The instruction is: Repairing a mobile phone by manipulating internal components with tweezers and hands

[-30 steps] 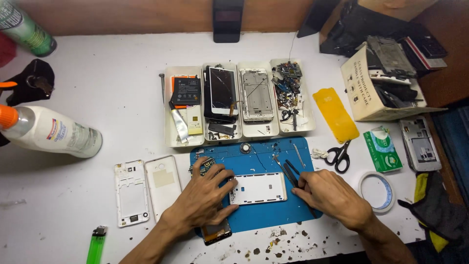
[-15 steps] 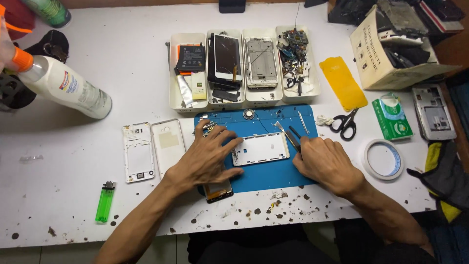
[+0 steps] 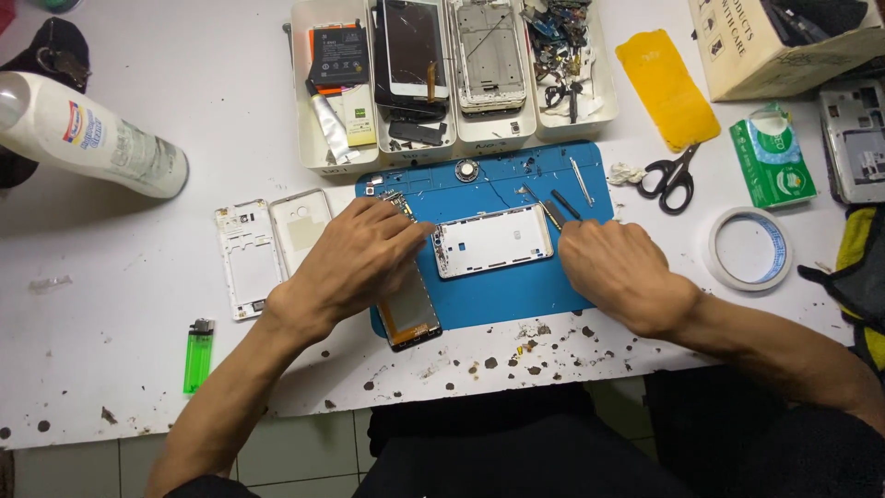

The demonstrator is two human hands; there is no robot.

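the left hand (image 3: pixel 355 258) lies palm down with its fingers (image 3: pixel 406 235) spread loosely, the tips pressing the left end of a white phone frame (image 3: pixel 493 240); it grips nothing. the right hand (image 3: pixel 618 272) is curled shut around dark tweezers (image 3: pixel 553 214), whose tips touch the frame's right end. the frame lies flat, lengthwise, in the middle of a blue work mat (image 3: pixel 516 290) on the white bench (image 3: pixel 138 332). under the left wrist a phone screen panel (image 3: pixel 410 318) sticks out over the mat's front edge. just left of that hand lie two white back covers (image 3: pixel 267 244), side by side, and nearer the bench edge a green lighter (image 3: pixel 197 355). behind the mat stand white parts trays (image 3: pixel 456 74) holding phones, a battery and small parts. to the right of the mat lie black scissors (image 3: pixel 673 177), a yellow cloth (image 3: pixel 666 88), a roll of tape (image 3: pixel 749 249) and a green pack (image 3: pixel 772 161). far left a white bottle (image 3: pixel 92 138) lies on its side.
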